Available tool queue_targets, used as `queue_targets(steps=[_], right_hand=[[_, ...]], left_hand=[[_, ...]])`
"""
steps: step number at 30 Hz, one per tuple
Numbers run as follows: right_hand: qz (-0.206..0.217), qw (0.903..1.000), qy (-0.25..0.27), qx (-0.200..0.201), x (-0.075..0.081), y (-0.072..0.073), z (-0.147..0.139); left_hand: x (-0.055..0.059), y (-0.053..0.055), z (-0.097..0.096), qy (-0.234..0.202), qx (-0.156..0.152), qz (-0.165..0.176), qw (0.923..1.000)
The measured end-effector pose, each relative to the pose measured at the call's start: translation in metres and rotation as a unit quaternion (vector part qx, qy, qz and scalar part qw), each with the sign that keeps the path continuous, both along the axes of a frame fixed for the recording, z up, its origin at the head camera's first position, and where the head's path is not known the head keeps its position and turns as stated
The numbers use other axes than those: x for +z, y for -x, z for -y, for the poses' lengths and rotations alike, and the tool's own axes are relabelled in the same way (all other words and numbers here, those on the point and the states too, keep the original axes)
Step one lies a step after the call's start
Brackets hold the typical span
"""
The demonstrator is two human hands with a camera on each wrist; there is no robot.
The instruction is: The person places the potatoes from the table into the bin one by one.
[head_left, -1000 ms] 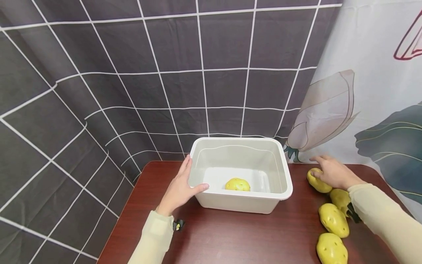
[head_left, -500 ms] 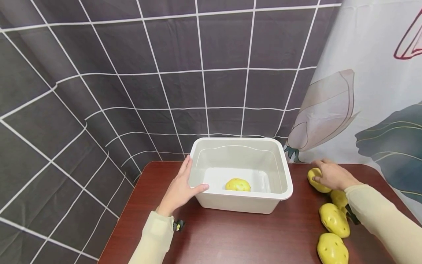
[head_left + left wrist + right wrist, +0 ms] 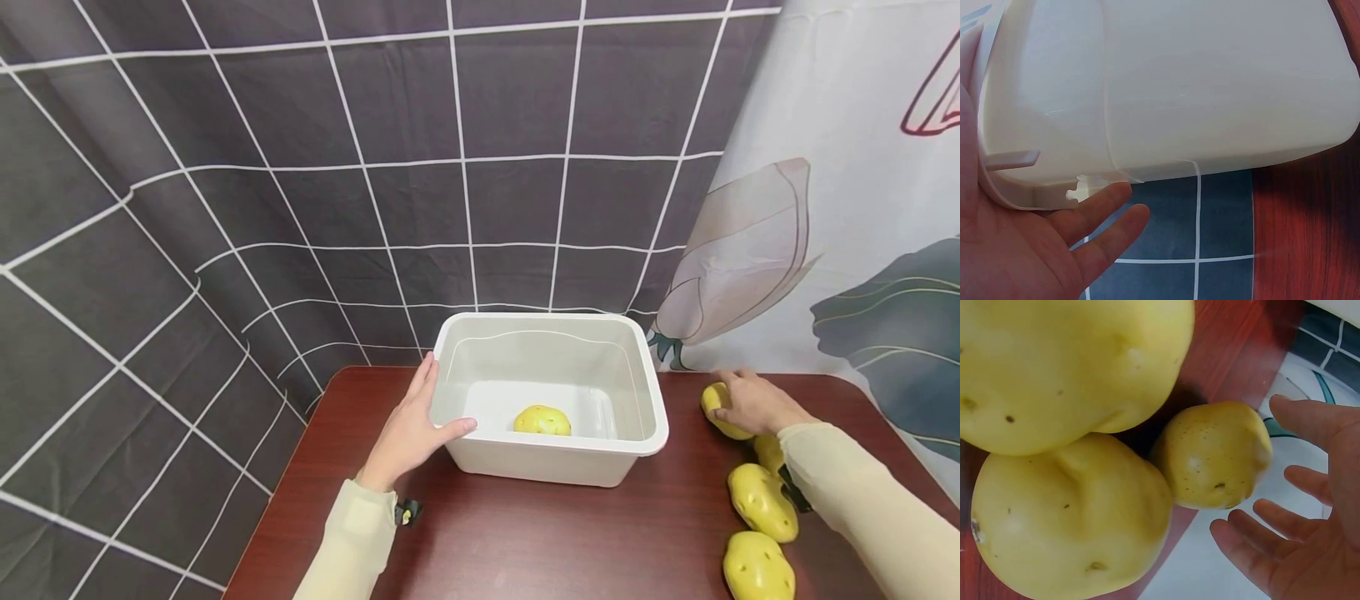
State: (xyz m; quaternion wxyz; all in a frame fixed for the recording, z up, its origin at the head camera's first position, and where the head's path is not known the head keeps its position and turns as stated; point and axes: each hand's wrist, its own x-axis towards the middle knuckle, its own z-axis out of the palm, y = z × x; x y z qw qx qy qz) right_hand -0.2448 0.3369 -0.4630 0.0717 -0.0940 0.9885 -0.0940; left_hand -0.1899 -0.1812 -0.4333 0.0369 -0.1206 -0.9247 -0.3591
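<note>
A pale plastic bin (image 3: 536,463) stands on the table with one yellow potato (image 3: 542,420) inside. My left hand (image 3: 407,433) rests at its near left corner, thumb over the rim and straight fingers along the outer side. In the left wrist view two fingers (image 3: 1110,234) extend beneath the rim. At the table's far right, my right hand (image 3: 765,403) is over the farthest potato (image 3: 713,399), thumb on the near side. The right wrist view shows its spread fingers (image 3: 1241,553) beside that potato, not closed round it.
Three more potatoes line the right side: one partly under the right forearm (image 3: 768,454), a middle one (image 3: 762,502) and the nearest (image 3: 759,567). A dark grid-patterned curtain (image 3: 510,200) and a white printed one (image 3: 847,108) hang behind the red-brown table (image 3: 562,542).
My right hand has come down and slightly closer over the farthest potato, its fingers dropping behind it. The left hand, the bin and the potato inside it have stayed put.
</note>
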Motion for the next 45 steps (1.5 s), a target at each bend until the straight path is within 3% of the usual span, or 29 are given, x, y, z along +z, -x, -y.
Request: queue_targets(steps=[7, 17, 45], right_hand=[[0.003, 0.9999, 0.008, 0.007, -0.008, -0.001, -0.007], [0.042, 0.9987, 0.026, -0.009, -0.014, -0.001, -0.012], [0.041, 0.9981, 0.045, -0.009, -0.022, 0.0, -0.011]], left_hand=[[-0.001, 0.001, 0.0, -0.003, 0.003, 0.001, 1.0], [-0.002, 0.0, 0.001, 0.0, 0.0, -0.001, 1.0], [0.0, 0.0, 0.0, -0.002, 0.0, 0.007, 1.0]])
